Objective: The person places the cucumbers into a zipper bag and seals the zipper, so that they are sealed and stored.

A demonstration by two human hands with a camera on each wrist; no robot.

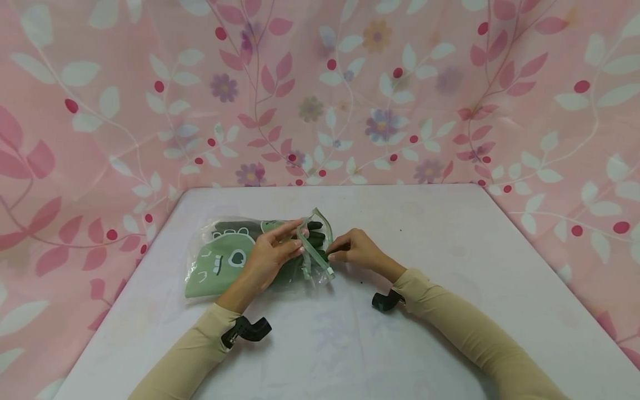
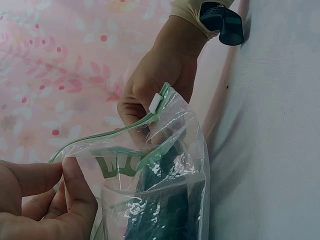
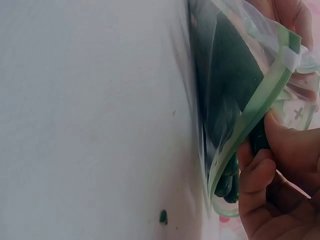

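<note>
A clear zip bag (image 1: 206,278) printed with a green cartoon face lies on its side, its mouth to the right. Several dark green cucumbers (image 3: 230,75) fill it. At the mouth, a green zip strip (image 2: 115,130) stands spread apart, with a white slider (image 2: 155,103) at one end. My left hand (image 1: 264,258) pinches the upper part of the rim between thumb and fingers. My right hand (image 1: 359,250) reaches to the mouth, its thumb and fingers gripping the end of a dark green cucumber (image 3: 258,137). The bag's film and rim partly cover that cucumber.
Under the bag is a table with a white cover (image 1: 400,222). A small dark green scrap (image 3: 163,217) lies on it near the right hand. Pink floral cloth (image 1: 320,111) hangs behind and at both sides. Each sleeve carries a black wrist camera (image 1: 387,301).
</note>
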